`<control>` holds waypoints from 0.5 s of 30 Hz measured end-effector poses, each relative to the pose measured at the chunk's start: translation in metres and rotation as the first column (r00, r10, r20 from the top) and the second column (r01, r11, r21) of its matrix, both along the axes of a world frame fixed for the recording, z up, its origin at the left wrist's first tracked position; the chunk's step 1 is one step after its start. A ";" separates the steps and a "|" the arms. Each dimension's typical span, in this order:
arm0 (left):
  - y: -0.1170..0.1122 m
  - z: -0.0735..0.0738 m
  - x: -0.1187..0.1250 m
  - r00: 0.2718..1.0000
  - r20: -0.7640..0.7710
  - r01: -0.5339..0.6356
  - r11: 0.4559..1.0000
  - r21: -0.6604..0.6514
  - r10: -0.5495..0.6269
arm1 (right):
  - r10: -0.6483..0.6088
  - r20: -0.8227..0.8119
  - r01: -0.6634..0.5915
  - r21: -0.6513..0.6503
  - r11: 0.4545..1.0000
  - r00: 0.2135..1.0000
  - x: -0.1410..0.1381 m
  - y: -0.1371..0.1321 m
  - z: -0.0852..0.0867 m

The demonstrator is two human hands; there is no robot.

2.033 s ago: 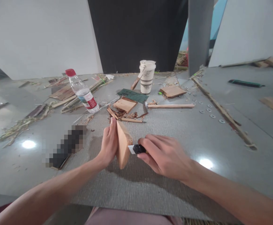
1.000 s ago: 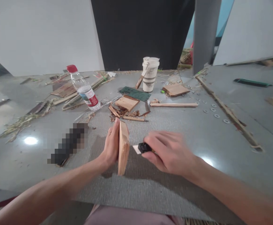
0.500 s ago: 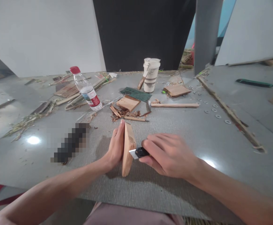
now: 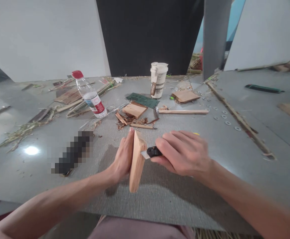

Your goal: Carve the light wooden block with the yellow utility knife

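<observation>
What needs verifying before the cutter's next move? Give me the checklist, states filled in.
1. Wood block held by the left hand: ok.
2. Cutter gripped in the right hand: ok.
3. Wood between the blade and the left hand: ok.
4. Blade locked in its handle: cannot tell, no lock shows.
5. Bottle and cup apart from both hands: ok.

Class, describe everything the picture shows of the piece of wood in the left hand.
The piece of wood is pale tan, bare-looking and slab-like, with faint grain and an uneven right side. It is held up on edge, slightly tilted, over the grey surface; whether it rests there is unclear. The left hand grips its left side. The knife in the right hand has its blade at the right side; contact is uncertain.
</observation>
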State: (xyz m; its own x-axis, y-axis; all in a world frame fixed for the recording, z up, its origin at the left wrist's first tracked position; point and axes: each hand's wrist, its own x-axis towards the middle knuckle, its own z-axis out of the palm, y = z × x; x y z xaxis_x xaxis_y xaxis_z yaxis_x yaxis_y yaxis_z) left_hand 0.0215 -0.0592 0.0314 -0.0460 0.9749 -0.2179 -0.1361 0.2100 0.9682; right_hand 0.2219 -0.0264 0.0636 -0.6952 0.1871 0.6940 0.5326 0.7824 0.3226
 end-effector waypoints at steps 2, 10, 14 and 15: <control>0.004 0.004 -0.001 1.000 -0.021 0.020 1.000 0.009 -0.020 | -0.015 0.010 0.014 0.016 1.000 1.000 -0.001 0.001 0.001; 0.002 -0.001 -0.008 0.961 -0.268 -0.054 0.996 0.077 0.073 | -0.133 -0.052 0.130 -0.060 0.990 0.990 0.006 0.017 0.005; -0.015 -0.010 -0.008 0.942 -0.334 -0.035 0.999 -0.030 0.023 | -0.544 -0.341 0.495 -0.226 0.839 0.767 0.045 0.055 0.013; -0.014 -0.012 -0.009 0.951 -0.308 -0.027 0.999 -0.029 0.016 | -0.543 -0.360 0.480 -0.255 0.840 0.759 0.052 0.061 0.011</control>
State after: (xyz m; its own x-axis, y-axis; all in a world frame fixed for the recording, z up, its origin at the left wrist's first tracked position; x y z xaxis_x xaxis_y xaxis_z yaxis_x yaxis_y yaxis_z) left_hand 0.0128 -0.0736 0.0197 -0.1367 0.9656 -0.2211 0.1625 0.2420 0.9566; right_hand 0.2738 0.0348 0.0748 -0.1319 0.5484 0.8257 0.9217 0.3745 -0.1015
